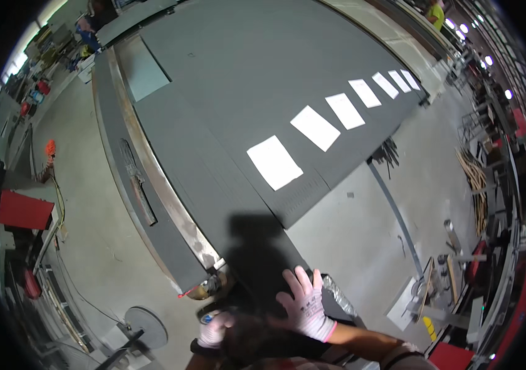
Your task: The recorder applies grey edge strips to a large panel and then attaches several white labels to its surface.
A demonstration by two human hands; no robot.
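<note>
My right hand [307, 308], in a white glove with a pink cuff, lies with fingers spread at the near edge of a large dark grey table [226, 80]. It holds nothing that I can see. Lower left of it, my left hand [215, 330] wears a similar glove and a dark band at the wrist. Its fingers are partly hidden by a dark blurred shape, so their grip is unclear. Several white paper sheets [275, 163] lie in a slanting row across the tabletop. A dark shadow covers the table's near part.
A worn metal rail [152, 160] runs along the table's left side, with a long bar-shaped tool [138, 184] beyond it. A pale glass-like pane [144, 71] lies at the far left. On the floor stand a round grey disc [146, 326] and a red box [25, 209].
</note>
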